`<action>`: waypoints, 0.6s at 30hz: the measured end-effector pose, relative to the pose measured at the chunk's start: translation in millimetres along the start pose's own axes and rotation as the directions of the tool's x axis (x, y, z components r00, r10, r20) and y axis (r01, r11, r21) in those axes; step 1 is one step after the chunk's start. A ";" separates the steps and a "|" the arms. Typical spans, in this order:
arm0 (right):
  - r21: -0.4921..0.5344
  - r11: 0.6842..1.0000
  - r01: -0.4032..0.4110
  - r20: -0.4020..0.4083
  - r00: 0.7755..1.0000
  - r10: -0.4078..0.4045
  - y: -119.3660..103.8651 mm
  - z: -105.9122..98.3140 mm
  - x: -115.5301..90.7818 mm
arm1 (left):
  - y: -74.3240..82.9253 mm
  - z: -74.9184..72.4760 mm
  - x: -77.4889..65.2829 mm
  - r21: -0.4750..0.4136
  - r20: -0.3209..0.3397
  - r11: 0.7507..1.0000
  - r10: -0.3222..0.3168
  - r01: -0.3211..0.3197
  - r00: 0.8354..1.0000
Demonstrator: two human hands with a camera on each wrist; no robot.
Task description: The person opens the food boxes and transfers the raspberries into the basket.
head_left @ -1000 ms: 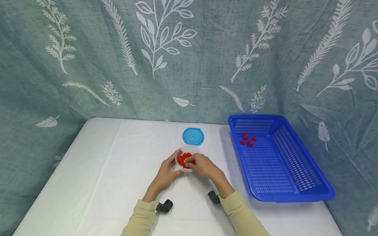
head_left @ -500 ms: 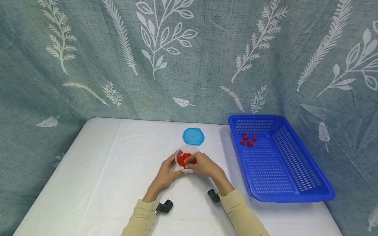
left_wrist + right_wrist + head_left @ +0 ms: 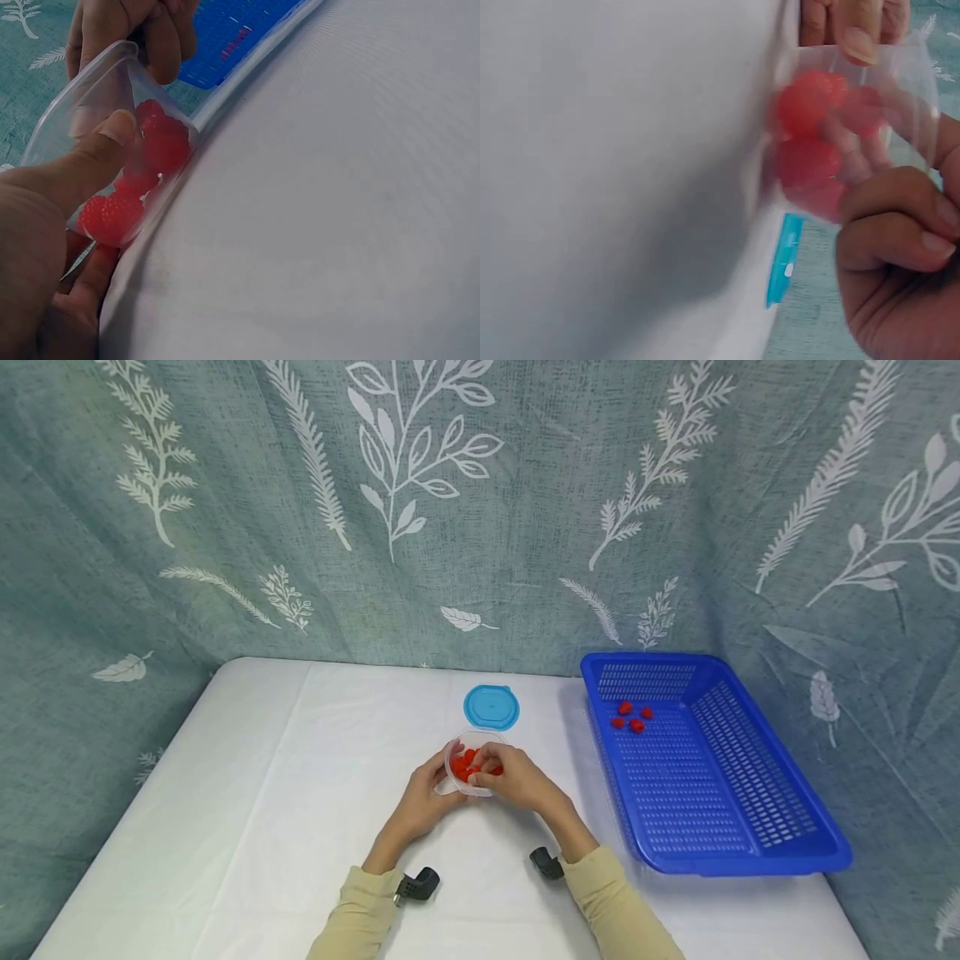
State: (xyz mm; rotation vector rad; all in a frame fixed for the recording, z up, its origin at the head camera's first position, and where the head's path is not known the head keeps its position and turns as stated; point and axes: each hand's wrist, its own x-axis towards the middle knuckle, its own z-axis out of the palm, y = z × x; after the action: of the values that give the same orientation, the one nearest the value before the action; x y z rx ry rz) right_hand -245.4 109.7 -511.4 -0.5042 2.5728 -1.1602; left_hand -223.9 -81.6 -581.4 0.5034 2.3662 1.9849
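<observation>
A clear plastic tub (image 3: 477, 792) stands on the white-covered table, with several red raspberries (image 3: 111, 217) at its bottom. My left hand (image 3: 422, 797) grips its left side, thumb against the wall and fingers around the far side and underneath. From the right, my right hand (image 3: 522, 781) reaches over the rim. Its thumb and forefinger dip inside and seem to pinch one raspberry among the others; the fingertips are partly hidden. Through the tub wall in the right wrist view, those fingertips show beside the berries (image 3: 810, 105), while the other fingers curl outside.
A round blue lid (image 3: 491, 707) lies flat just behind the tub. To the right stands a large blue perforated basket (image 3: 742, 865), with several raspberries (image 3: 637, 726) near its back left corner. A patterned green cloth (image 3: 525, 527) hangs behind the table.
Inside the tub, my right hand's fingertips shift slightly among the raspberries. My left hand keeps its grip, and the lid and basket stay where they were.
</observation>
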 end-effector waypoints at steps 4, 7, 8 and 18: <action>0.070 0.997 0.027 -0.046 0.999 -0.024 4.6 2.7 -2.6 | 19.9 1.5 -3.9 0.002 -0.017 1.000 -0.005 0.005 1.000; 0.091 0.995 0.045 -0.074 0.996 -0.039 5.2 4.0 -4.9 | 32.6 1.5 -7.0 0.003 -0.021 1.000 -0.006 0.006 1.000; 0.097 0.994 0.050 -0.084 0.996 -0.042 5.3 4.3 -5.7 | 33.0 1.7 -7.3 0.004 -0.024 1.000 -0.005 0.005 1.000; 0.114 0.989 0.094 -0.231 0.971 -0.065 4.7 8.6 -12.5 | 33.8 1.8 -7.4 -0.005 -0.032 1.000 -0.008 0.007 0.999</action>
State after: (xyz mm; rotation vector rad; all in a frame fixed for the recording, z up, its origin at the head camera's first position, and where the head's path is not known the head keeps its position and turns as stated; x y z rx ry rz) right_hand -231.8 112.2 -519.2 -0.4755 2.6660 -1.4743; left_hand -208.5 -76.9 -550.8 0.4650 2.3770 2.0111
